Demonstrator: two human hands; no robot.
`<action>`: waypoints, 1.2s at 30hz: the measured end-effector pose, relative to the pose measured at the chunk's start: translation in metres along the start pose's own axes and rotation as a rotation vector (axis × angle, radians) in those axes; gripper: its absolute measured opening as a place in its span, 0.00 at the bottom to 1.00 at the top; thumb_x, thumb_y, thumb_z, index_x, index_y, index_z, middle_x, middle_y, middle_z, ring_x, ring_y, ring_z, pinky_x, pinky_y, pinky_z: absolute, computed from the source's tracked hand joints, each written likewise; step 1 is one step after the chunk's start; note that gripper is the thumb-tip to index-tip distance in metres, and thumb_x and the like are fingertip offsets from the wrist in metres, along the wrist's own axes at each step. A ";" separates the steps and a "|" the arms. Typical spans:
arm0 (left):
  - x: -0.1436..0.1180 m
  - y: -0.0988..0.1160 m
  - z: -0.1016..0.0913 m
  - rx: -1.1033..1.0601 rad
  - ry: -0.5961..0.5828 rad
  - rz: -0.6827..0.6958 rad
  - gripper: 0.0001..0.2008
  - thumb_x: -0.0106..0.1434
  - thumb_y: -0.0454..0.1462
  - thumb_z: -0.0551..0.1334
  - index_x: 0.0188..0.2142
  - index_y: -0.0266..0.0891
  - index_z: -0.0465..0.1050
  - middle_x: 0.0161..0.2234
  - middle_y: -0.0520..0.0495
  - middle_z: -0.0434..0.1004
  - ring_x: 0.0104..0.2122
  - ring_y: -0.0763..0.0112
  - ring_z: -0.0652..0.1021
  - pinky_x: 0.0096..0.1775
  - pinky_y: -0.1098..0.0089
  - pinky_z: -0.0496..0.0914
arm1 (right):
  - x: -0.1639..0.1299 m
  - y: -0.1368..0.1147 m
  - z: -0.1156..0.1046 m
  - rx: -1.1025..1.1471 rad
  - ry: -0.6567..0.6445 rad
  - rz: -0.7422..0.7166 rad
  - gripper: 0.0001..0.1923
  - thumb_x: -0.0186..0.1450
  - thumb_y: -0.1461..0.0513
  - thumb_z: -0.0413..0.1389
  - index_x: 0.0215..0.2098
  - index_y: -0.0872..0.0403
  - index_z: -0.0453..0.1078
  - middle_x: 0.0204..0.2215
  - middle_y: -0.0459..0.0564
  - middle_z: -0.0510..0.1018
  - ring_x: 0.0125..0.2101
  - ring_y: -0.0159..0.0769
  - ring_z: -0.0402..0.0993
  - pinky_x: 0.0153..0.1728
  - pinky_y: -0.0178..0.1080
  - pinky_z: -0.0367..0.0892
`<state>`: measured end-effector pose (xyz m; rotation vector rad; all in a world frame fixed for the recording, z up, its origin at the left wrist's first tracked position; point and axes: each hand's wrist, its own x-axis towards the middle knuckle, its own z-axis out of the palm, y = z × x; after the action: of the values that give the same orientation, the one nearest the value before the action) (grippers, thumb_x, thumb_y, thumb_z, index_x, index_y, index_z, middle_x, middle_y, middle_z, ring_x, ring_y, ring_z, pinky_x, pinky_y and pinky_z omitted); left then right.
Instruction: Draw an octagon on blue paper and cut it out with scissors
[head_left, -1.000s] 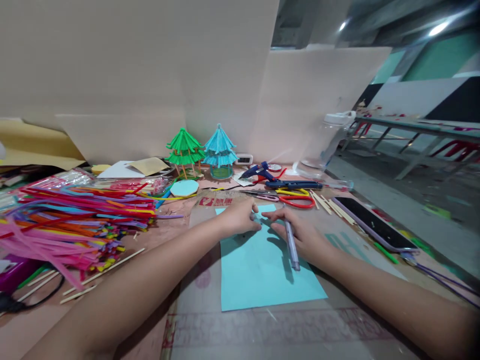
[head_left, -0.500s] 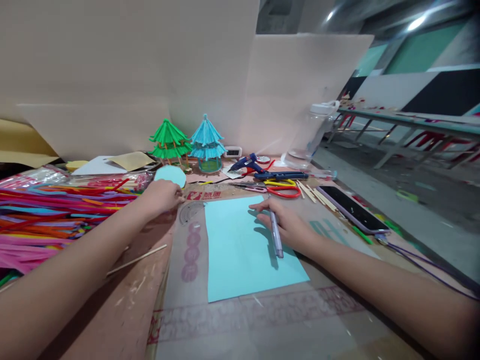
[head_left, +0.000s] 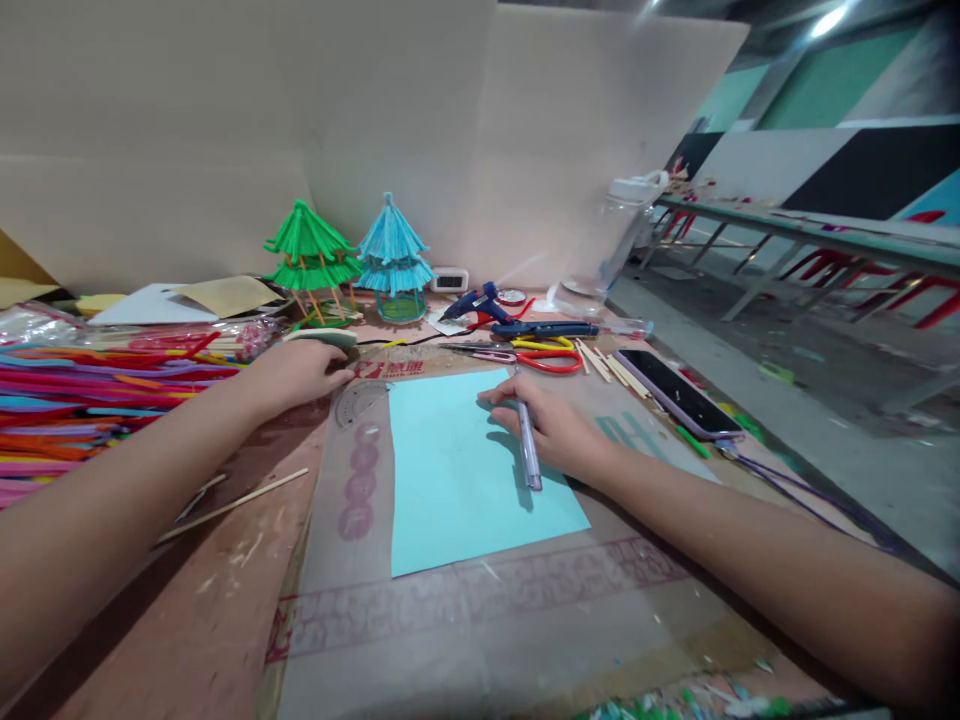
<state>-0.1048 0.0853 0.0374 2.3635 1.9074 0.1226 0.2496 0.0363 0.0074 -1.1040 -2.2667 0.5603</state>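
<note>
My left hand (head_left: pixel 304 372) is at the back left of the work area. Its fingers close on the near edge of a rounded pale blue piece (head_left: pixel 330 338), now seen nearly edge-on, part of it hidden behind the hand. A light blue sheet of paper (head_left: pixel 465 480) lies flat in front of me on a printed translucent sheet (head_left: pixel 420 640). On the paper's right side rests my right hand (head_left: pixel 547 420). A pale purple pen (head_left: pixel 529 450) is held between its fingers, slanting down toward me.
Behind stand a green tiered model (head_left: pixel 311 250) and a blue one (head_left: pixel 394 250). Glue gun (head_left: pixel 472 305), scissors (head_left: pixel 547 358), bottle (head_left: pixel 607 240) and phone (head_left: pixel 675 395) line the back and right. Colourful pipe cleaners (head_left: pixel 97 400) lie left; a thin stick (head_left: pixel 240 503) lies nearer.
The pale blue piece in my left hand has tipped from showing its broad face to nearly edge-on. The view has shifted slightly. My right hand keeps the pen over the paper.
</note>
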 end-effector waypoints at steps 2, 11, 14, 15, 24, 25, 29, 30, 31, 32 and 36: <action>0.004 -0.004 -0.003 0.025 -0.068 0.004 0.16 0.69 0.46 0.62 0.50 0.38 0.73 0.49 0.44 0.76 0.45 0.60 0.78 0.47 0.54 0.74 | 0.000 0.001 0.000 -0.004 -0.002 -0.005 0.05 0.70 0.59 0.55 0.43 0.51 0.66 0.47 0.55 0.81 0.46 0.46 0.79 0.47 0.50 0.73; 0.007 -0.004 -0.035 -0.041 0.067 -0.096 0.16 0.70 0.45 0.62 0.51 0.38 0.72 0.51 0.44 0.75 0.49 0.56 0.77 0.50 0.52 0.73 | 0.000 0.001 0.000 -0.006 -0.009 -0.015 0.05 0.70 0.59 0.54 0.43 0.51 0.65 0.48 0.55 0.81 0.47 0.44 0.79 0.47 0.48 0.72; -0.009 0.024 -0.045 -0.125 0.074 -0.007 0.18 0.70 0.46 0.60 0.52 0.37 0.72 0.49 0.44 0.75 0.48 0.56 0.77 0.49 0.52 0.73 | 0.000 0.000 -0.001 -0.012 -0.014 -0.012 0.05 0.70 0.59 0.54 0.44 0.51 0.66 0.48 0.54 0.82 0.46 0.44 0.80 0.46 0.48 0.73; -0.014 0.037 -0.042 -0.166 0.047 0.057 0.19 0.71 0.47 0.60 0.52 0.35 0.72 0.49 0.47 0.76 0.47 0.53 0.78 0.48 0.54 0.74 | 0.000 -0.001 -0.001 -0.016 -0.016 -0.010 0.06 0.71 0.59 0.54 0.44 0.51 0.66 0.48 0.54 0.82 0.46 0.44 0.80 0.46 0.48 0.73; -0.063 0.107 0.026 -0.099 0.105 0.436 0.17 0.72 0.45 0.57 0.52 0.39 0.76 0.52 0.38 0.74 0.54 0.52 0.73 0.56 0.51 0.67 | 0.001 0.001 0.000 -0.097 -0.046 -0.050 0.06 0.71 0.59 0.54 0.45 0.51 0.67 0.47 0.54 0.81 0.46 0.45 0.79 0.46 0.46 0.73; -0.071 0.106 0.027 -0.067 0.137 0.452 0.18 0.72 0.46 0.56 0.52 0.39 0.76 0.55 0.36 0.72 0.55 0.49 0.72 0.56 0.50 0.66 | 0.001 0.002 0.000 -0.113 -0.053 -0.060 0.07 0.71 0.58 0.54 0.46 0.51 0.67 0.47 0.55 0.81 0.46 0.46 0.78 0.45 0.47 0.72; -0.101 0.106 0.033 0.030 0.162 0.545 0.20 0.74 0.47 0.51 0.51 0.41 0.77 0.53 0.39 0.77 0.48 0.54 0.78 0.51 0.54 0.73 | 0.000 0.000 -0.002 -0.174 -0.094 -0.105 0.11 0.71 0.57 0.53 0.48 0.54 0.69 0.46 0.59 0.80 0.46 0.50 0.77 0.45 0.49 0.70; -0.107 0.108 0.035 0.048 0.173 0.557 0.20 0.74 0.46 0.51 0.54 0.40 0.75 0.56 0.38 0.76 0.51 0.53 0.77 0.53 0.53 0.72 | 0.000 -0.002 -0.003 -0.192 -0.109 -0.118 0.12 0.70 0.57 0.54 0.48 0.54 0.69 0.46 0.60 0.80 0.46 0.51 0.77 0.45 0.48 0.70; -0.111 0.110 0.038 0.064 0.184 0.571 0.21 0.74 0.46 0.51 0.56 0.39 0.73 0.57 0.37 0.75 0.53 0.52 0.76 0.54 0.52 0.71 | 0.002 -0.004 -0.004 -0.221 -0.127 -0.135 0.12 0.70 0.56 0.55 0.48 0.53 0.70 0.44 0.60 0.81 0.45 0.52 0.77 0.44 0.48 0.70; -0.113 0.113 0.039 0.077 0.190 0.591 0.22 0.74 0.46 0.51 0.57 0.37 0.72 0.58 0.37 0.74 0.55 0.51 0.76 0.55 0.51 0.71 | 0.004 -0.006 -0.005 -0.262 -0.148 -0.155 0.12 0.69 0.55 0.55 0.47 0.53 0.70 0.42 0.59 0.81 0.43 0.52 0.78 0.42 0.47 0.69; -0.112 0.122 0.039 0.108 0.200 0.674 0.21 0.75 0.44 0.49 0.55 0.35 0.73 0.55 0.38 0.78 0.52 0.52 0.78 0.51 0.53 0.75 | 0.016 -0.012 -0.005 -0.434 -0.174 -0.203 0.11 0.71 0.53 0.53 0.42 0.51 0.69 0.33 0.55 0.79 0.34 0.48 0.76 0.33 0.43 0.66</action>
<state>-0.0053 -0.0511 0.0144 3.0665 1.1115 0.3202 0.2378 0.0429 0.0229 -1.0309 -2.6955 0.0830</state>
